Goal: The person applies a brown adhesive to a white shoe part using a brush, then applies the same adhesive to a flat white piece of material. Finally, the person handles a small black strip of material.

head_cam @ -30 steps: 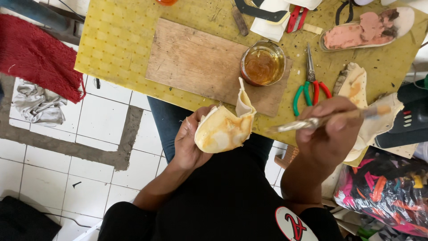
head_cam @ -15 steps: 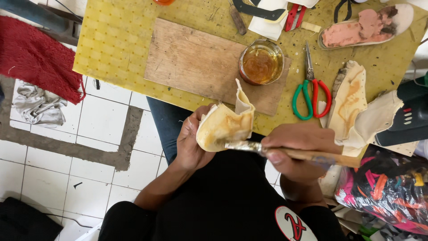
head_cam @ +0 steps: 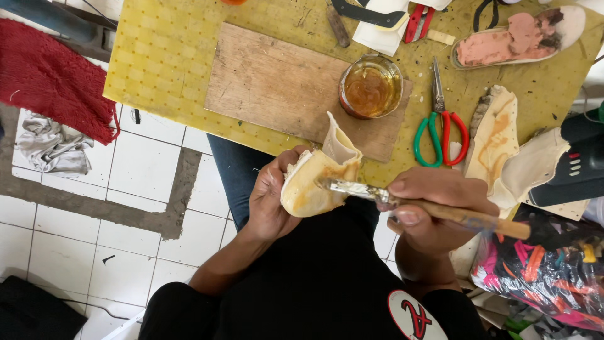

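My left hand [head_cam: 272,201] cups a cream-coloured shoe upper piece [head_cam: 314,179], folded and smeared with amber glue, just off the front edge of the table. My right hand [head_cam: 434,211] grips a wooden-handled brush [head_cam: 402,200]; its metal ferrule and bristles rest on the piece's right side. A glass jar of amber glue [head_cam: 371,87] stands on a wooden board [head_cam: 283,85] on the yellow table [head_cam: 163,56].
Scissors with one green and one red handle [head_cam: 440,123] lie right of the jar. Another glue-stained upper [head_cam: 497,145] and a pink-topped sole [head_cam: 516,41] lie at the right. A red cloth [head_cam: 50,79] and a grey rag [head_cam: 53,146] are at the left, above the tiled floor.
My right hand swung the brush from the right of the table to the shoe piece and now touches it with the bristles. My left hand held the piece nearly still.
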